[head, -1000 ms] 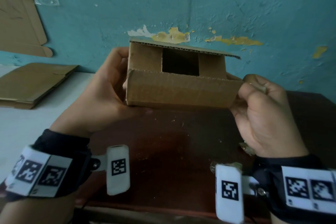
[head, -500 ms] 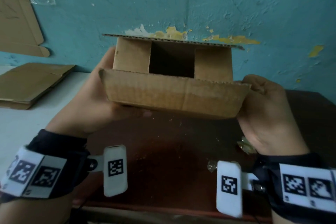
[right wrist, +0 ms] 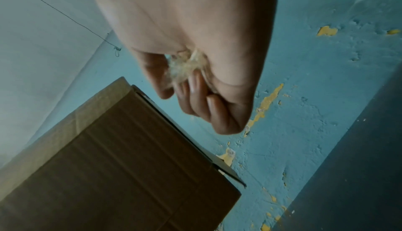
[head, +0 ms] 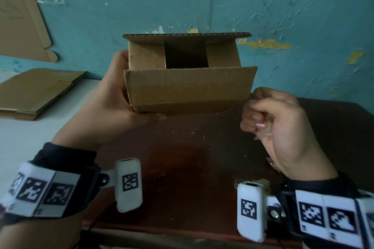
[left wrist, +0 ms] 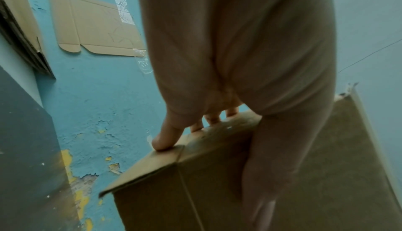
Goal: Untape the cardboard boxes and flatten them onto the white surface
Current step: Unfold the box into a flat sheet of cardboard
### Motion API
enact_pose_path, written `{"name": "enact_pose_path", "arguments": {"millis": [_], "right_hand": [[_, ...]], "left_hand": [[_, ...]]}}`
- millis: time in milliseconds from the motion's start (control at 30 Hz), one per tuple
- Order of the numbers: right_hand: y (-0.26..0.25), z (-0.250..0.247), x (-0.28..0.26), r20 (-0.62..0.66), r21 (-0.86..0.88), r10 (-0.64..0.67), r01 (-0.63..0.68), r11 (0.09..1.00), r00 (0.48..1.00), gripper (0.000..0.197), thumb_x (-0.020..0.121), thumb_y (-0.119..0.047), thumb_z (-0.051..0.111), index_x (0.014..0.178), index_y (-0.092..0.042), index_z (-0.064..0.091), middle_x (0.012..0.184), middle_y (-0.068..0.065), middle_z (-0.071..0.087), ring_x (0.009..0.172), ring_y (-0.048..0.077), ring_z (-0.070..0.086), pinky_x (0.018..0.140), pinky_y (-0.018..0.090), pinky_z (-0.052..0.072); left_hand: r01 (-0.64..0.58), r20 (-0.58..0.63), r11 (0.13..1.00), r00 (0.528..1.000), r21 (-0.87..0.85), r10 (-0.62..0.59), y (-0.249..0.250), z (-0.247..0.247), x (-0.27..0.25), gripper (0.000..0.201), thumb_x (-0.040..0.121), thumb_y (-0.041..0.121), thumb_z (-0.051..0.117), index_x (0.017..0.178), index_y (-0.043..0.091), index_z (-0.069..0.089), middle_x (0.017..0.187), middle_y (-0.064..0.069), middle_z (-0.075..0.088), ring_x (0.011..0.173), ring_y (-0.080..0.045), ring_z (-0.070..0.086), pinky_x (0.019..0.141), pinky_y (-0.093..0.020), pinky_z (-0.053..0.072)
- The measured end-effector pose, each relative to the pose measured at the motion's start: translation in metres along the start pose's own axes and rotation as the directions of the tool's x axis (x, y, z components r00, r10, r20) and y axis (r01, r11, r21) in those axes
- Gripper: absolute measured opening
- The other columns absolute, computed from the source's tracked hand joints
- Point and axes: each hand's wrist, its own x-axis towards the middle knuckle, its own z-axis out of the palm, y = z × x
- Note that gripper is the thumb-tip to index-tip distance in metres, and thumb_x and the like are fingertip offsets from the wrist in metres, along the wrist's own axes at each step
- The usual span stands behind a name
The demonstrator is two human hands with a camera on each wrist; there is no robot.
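Observation:
A small brown cardboard box point(head: 188, 89) point(left wrist: 217, 183) point(right wrist: 121, 166) hangs in the air over the dark wooden table, its end flaps spread and a dark opening facing me. My left hand point(head: 113, 103) point(left wrist: 195, 122) grips its left end, fingers behind and thumb underneath. My right hand point(head: 271, 119) point(right wrist: 195, 88) sits just right of the box, off it, curled round a crumpled wad of clear tape point(right wrist: 187, 66) point(head: 263, 133). The white surface point(head: 26, 137) lies at the left.
A stack of flattened boxes point(head: 34, 93) lies on the white surface at the far left. A flat cardboard sheet point(head: 20, 22) point(left wrist: 95, 26) is stuck on the teal wall. Scraps of tape point(head: 251, 183) lie on the dark table point(head: 182, 168) near my right wrist.
My right hand has let go of the box's right end and drawn back toward me with the tape wad. The box has levelled out in my left hand alone.

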Motion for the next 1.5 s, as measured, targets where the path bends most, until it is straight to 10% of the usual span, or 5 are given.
{"name": "enact_pose_path", "arguments": {"millis": [433, 633, 833, 1033, 1500], "right_hand": [[-0.013, -0.021, -0.011, 0.046, -0.664, 0.191, -0.113, 0.739, 0.981, 0.037, 0.104, -0.016, 0.044, 0.095, -0.038, 0.073, 0.103, -0.008, 0.075, 0.101, 0.004, 0.065, 0.106, 0.031, 0.043], [-0.008, -0.040, -0.020, 0.096, -0.810, 0.266, -0.080, 0.581, 0.959, 0.057, 0.104, -0.014, 0.039, 0.109, -0.065, 0.063, 0.112, 0.016, 0.075, 0.113, 0.053, 0.060, 0.093, 0.072, 0.046], [-0.010, -0.055, -0.020, 0.115, -0.827, 0.156, 0.007, 0.563, 0.981, 0.068, 0.091, -0.018, 0.070, 0.139, -0.056, 0.040, 0.088, -0.023, 0.075, 0.088, 0.000, 0.069, 0.087, 0.027, 0.052], [-0.013, -0.061, -0.024, 0.082, -0.871, 0.134, 0.005, 0.491, 0.988, 0.015, 0.077, -0.022, 0.084, 0.072, -0.035, 0.076, 0.072, -0.010, 0.074, 0.066, 0.007, 0.069, 0.065, 0.034, 0.057], [-0.023, -0.060, -0.032, 0.028, -0.945, 0.192, -0.037, 0.325, 0.981, 0.008, 0.082, -0.044, 0.069, 0.089, -0.047, 0.067, 0.106, -0.017, 0.035, 0.111, 0.009, 0.026, 0.095, 0.035, 0.030]], "left_hand": [[0.010, 0.005, 1.000, 1.000, -0.027, -0.010, -0.003, 0.001, 0.001, 0.101, 0.056, 0.026, 0.087, 0.138, -0.001, 0.034, 0.123, -0.011, 0.060, 0.111, -0.011, 0.065, 0.085, -0.021, 0.057], [0.001, 0.014, 1.000, 1.000, 0.013, -0.001, -0.002, 0.003, 0.002, 0.099, 0.057, 0.033, 0.084, 0.137, 0.000, 0.035, 0.124, -0.009, 0.060, 0.112, -0.012, 0.064, 0.086, -0.025, 0.058], [-0.010, 0.021, 0.999, 1.000, 0.048, 0.009, -0.001, 0.007, 0.001, 0.099, 0.056, 0.037, 0.084, 0.136, 0.004, 0.036, 0.122, 0.001, 0.060, 0.110, -0.007, 0.064, 0.084, -0.025, 0.057], [-0.020, 0.026, 0.998, 0.999, 0.059, 0.018, 0.002, 0.010, 0.001, 0.098, 0.055, 0.038, 0.084, 0.136, 0.005, 0.039, 0.120, 0.006, 0.061, 0.108, -0.004, 0.063, 0.085, -0.026, 0.056], [-0.013, 0.038, 0.999, 0.999, 0.053, 0.011, 0.001, 0.013, 0.003, 0.095, 0.056, 0.017, 0.088, 0.135, -0.001, 0.038, 0.118, 0.001, 0.060, 0.105, -0.005, 0.064, 0.082, -0.023, 0.057]]}}
